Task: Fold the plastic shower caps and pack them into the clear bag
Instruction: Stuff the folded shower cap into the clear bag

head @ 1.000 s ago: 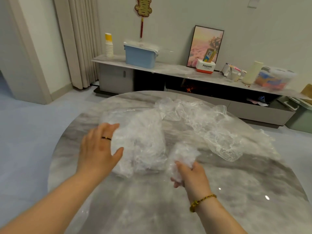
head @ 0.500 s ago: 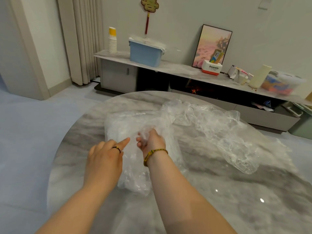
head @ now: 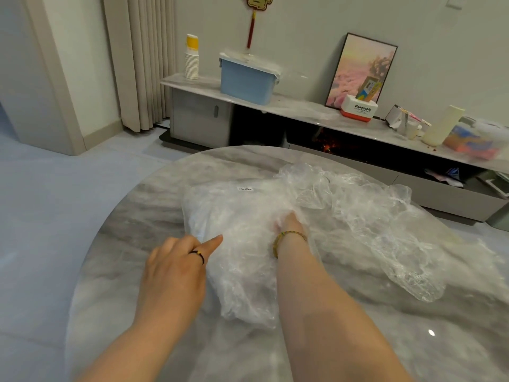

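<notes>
A clear bag (head: pixel 234 210) stuffed with crumpled shower caps lies on the round marble table (head: pixel 132 216), its mouth towards me. My left hand (head: pixel 179 268) holds the bag's near left edge, index finger stretched out along the plastic. My right hand (head: pixel 289 220) is pushed into the bag's mouth up to the wrist. Its fingers are curled around a folded shower cap and mostly buried in plastic. A heap of loose shower caps (head: pixel 380 232) spreads across the table to the right of the bag.
Beyond the table stands a long low cabinet (head: pixel 303 111) with a blue tub (head: pixel 248 78), stacked paper cups (head: pixel 191 59), a framed picture (head: pixel 360 70) and boxes. Floor lies open to the left, with a curtain (head: pixel 137 62) at the back.
My right hand carried a folded cap from the table's front to the bag's mouth and pushed deeper inside. My left hand shifted from the bag's top to its near edge.
</notes>
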Motion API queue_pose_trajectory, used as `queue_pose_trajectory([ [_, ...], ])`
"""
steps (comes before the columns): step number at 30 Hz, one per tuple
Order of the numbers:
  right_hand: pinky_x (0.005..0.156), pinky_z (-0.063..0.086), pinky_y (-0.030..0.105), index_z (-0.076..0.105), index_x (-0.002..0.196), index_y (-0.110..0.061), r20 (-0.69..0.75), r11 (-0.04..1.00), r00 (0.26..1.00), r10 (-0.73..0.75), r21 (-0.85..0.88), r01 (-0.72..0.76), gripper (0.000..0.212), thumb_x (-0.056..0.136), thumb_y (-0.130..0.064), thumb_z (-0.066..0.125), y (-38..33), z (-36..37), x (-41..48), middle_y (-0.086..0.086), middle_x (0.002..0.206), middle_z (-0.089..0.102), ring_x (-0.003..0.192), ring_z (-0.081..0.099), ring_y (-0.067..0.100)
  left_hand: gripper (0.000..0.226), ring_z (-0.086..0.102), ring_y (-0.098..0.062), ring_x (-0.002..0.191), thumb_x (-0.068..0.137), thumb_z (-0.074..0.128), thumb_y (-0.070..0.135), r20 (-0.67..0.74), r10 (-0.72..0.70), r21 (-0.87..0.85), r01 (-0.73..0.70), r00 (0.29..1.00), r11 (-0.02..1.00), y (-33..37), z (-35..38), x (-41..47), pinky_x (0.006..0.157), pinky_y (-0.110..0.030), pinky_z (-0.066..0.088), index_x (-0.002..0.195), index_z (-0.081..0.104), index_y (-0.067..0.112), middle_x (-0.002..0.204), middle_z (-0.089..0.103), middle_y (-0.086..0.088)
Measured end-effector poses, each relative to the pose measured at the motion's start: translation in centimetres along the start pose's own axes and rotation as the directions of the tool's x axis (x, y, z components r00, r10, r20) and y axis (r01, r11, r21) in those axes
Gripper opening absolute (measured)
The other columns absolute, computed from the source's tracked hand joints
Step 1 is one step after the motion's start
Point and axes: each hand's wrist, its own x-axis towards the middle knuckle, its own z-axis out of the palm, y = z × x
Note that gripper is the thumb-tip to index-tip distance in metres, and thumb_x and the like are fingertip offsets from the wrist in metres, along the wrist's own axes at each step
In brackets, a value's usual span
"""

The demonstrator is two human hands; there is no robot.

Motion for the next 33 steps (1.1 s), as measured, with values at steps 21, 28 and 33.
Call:
queue_pose_trajectory([
  [21, 0.093, 0.033, 0.026, 0.022, 0.142, -0.003, 0.215, 0.687, 0.939, -0.268, -0.640, 0.343, 0.044, 0.098, -0.008, 0.030, 2.7, -3.5, -6.3, 0.019, 0.138, 0.041, 0.123, 0.042, 0.028, 0.040, 0.048, -0.022, 0.052, 0.052, 0.061, 0.005, -0.009, 0.067, 0.175, -0.064, 0.998, 0.983, 1.1, 0.4, -0.6, 0.061, -0.027, 0.021, 0.089, 0.075, 0.010, 0.052, 0.048, 0.001],
  [28, 0.111, 0.026, 0.028, 0.022, 0.145, -0.012, 0.550, 0.350, 0.789, -0.275, -0.707, 0.615, 0.055, 0.094, 0.003, 0.031, 2.8, -5.8, -7.6, 0.008, 0.148, 0.030, 0.135, 0.031, 0.023, 0.043, 0.050, -0.025, 0.045, 0.049, 0.057, -0.001, -0.023, 0.076, 0.176, -0.071, 0.997, 0.982, 1.9, -0.4, -0.9, 0.063, -0.025, 0.025, 0.086, 0.075, 0.009, 0.051, 0.048, 0.000],
  [33, 0.113, 0.014, 0.022, 0.015, 0.147, -0.015, 0.657, 0.112, 0.740, -0.145, -0.732, 0.672, 0.056, 0.096, 0.002, 0.029, 2.1, -6.5, -6.9, 0.000, 0.155, 0.014, 0.142, 0.016, 0.015, 0.036, 0.050, -0.025, 0.055, 0.062, 0.052, 0.004, -0.145, 0.078, 0.108, -0.062, 0.986, 0.992, 1.8, -0.1, -1.0, 0.066, -0.026, 0.027, 0.090, 0.075, 0.009, 0.055, 0.051, -0.001],
])
